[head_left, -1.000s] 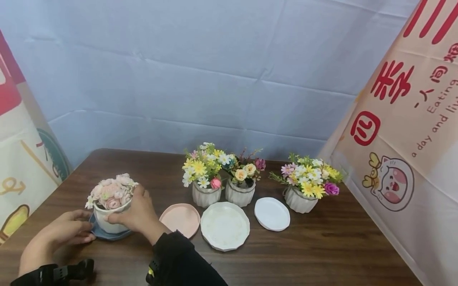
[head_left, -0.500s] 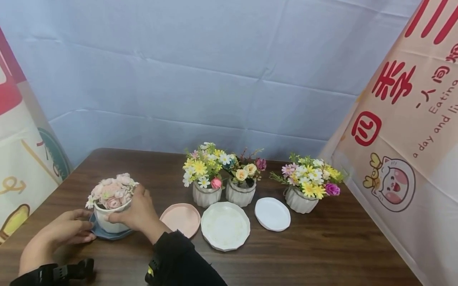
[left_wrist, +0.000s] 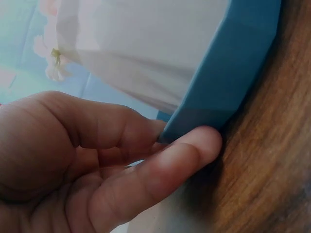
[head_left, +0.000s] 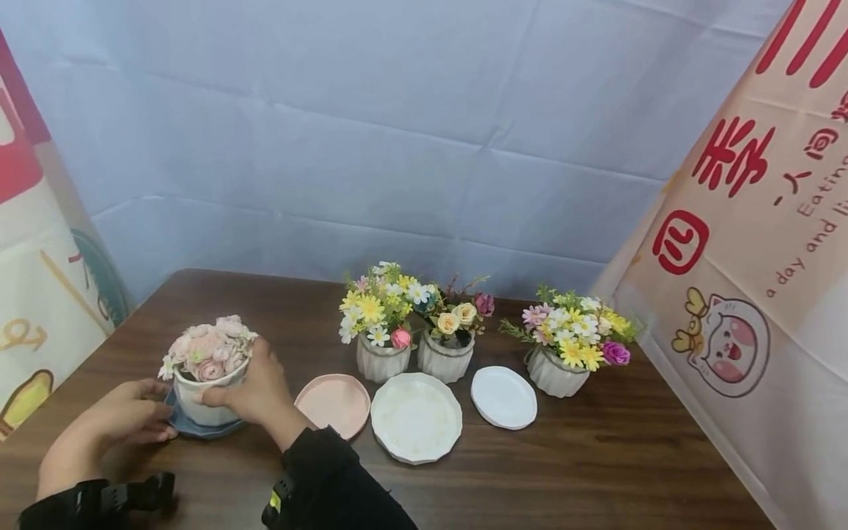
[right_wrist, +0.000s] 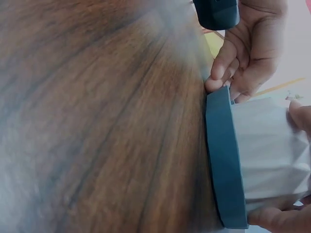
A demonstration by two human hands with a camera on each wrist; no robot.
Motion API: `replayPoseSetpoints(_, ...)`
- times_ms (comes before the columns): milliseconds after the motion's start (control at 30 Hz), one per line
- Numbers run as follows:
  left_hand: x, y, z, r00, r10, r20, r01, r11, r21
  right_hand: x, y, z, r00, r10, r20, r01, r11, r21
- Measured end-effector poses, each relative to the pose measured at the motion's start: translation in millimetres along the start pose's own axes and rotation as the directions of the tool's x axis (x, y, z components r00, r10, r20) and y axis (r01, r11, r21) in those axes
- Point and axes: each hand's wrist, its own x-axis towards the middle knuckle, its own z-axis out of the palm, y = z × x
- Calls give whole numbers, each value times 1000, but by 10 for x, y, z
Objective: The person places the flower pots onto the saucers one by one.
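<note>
A white flowerpot [head_left: 207, 407] with pale pink artificial flowers [head_left: 208, 350] stands upright in a blue faceted saucer [head_left: 202, 430] at the table's left. My right hand [head_left: 255, 390] grips the pot from its right side, thumb on the front wall and fingers around the far side. My left hand [head_left: 126, 416] pinches the saucer's left rim; in the left wrist view the thumb lies at the inner rim and a finger [left_wrist: 201, 145] under the outer wall. The right wrist view shows the saucer [right_wrist: 226, 160] on the table with the pot's base inside it.
Right of the right hand lie a pink saucer [head_left: 334, 403], a larger white one [head_left: 416, 418] and a small white one [head_left: 503, 397]. Behind them stand three white pots of mixed flowers, one [head_left: 383, 361] left, one [head_left: 445, 359] centre, one [head_left: 558, 374] right. Cloth hangs behind.
The view has shifted slightly. Both hands keep their places on the pot and saucer, which show no clear movement of their own.
</note>
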Motion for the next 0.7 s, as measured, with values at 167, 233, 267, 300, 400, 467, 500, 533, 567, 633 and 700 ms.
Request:
replayPoseSetpoints(167, 10, 44, 6, 1000, 3, -4, -3, 999, 33, 16, 3, -33, 1000, -9, 5, 9, 1000, -17)
replayPoseSetpoints(233, 0, 40, 10, 1000, 2, -13, -2, 999, 33, 16, 12, -36, 1000, -11, 12, 11, 1000, -13)
replayPoseSetpoints(267, -5, 36, 11, 1000, 2, -19, -1, 1000, 30, 17, 17, -37, 1000, -12, 17, 12, 1000, -2)
replayPoseSetpoints(300, -10, 30, 12, 1000, 3, -23, -2, 1000, 29, 19, 25, -39, 1000, -10, 24, 10, 1000, 11)
replayPoseSetpoints(400, -20, 16, 10, 999, 11, -30, -11, 1000, 27, 26, 42, -58, 999, -8, 45, 6, 999, 38)
replayPoseSetpoints(467, -22, 14, 5, 999, 17, -29, -16, 999, 31, 31, 46, -78, 998, -7, 60, 4, 999, 54)
replayPoseSetpoints(500, -26, 15, 3, 999, 19, -27, -18, 999, 37, 28, 46, -85, 998, -7, 67, 3, 998, 55)
replayPoseSetpoints(533, -28, 19, 0, 999, 22, -26, -21, 999, 49, 25, 45, -92, 997, -12, 71, 8, 998, 55)
replayPoseSetpoints(567, -31, 29, -6, 999, 27, -24, -26, 997, 70, 22, 43, -99, 997, -16, 73, 12, 998, 55)
replayPoseSetpoints(633, -37, 64, -24, 999, 39, -24, -36, 990, 134, 18, 36, -110, 997, -35, 71, 31, 998, 51)
replayPoseSetpoints(700, -45, 120, -44, 997, 63, -40, -51, 966, 255, 16, 22, -131, 995, -63, 71, 61, 998, 28)
